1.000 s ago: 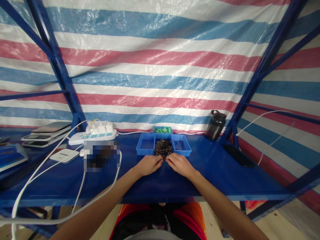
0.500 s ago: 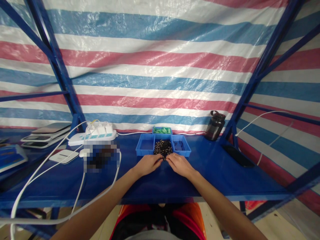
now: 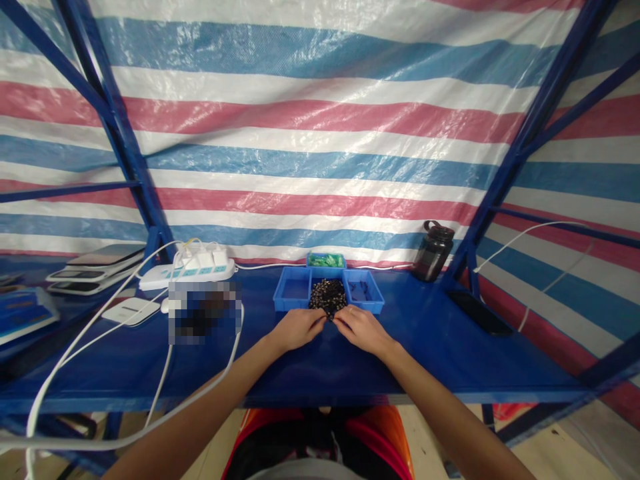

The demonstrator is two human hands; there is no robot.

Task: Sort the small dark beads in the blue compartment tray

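My left hand and my right hand rest close together at the front edge of a middle bin full of small dark and brassy parts. Thumb and fingers are pinched together on each hand; whatever is between them is too small to make out. To the left of the parts is a blue bin with nothing visible inside. The right blue bin holds a few small dark pieces. Behind them, a smaller blue bin contains green pieces.
A white power strip with plugs, looping white cables, a white flat device and stacked scales lie left. A dark bottle and a black phone are at right. Blue metal posts flank the blue table.
The view has shifted slightly, so the things on the table appear a little further right. Both hands keep nearly the same pinched pose by the middle bin.
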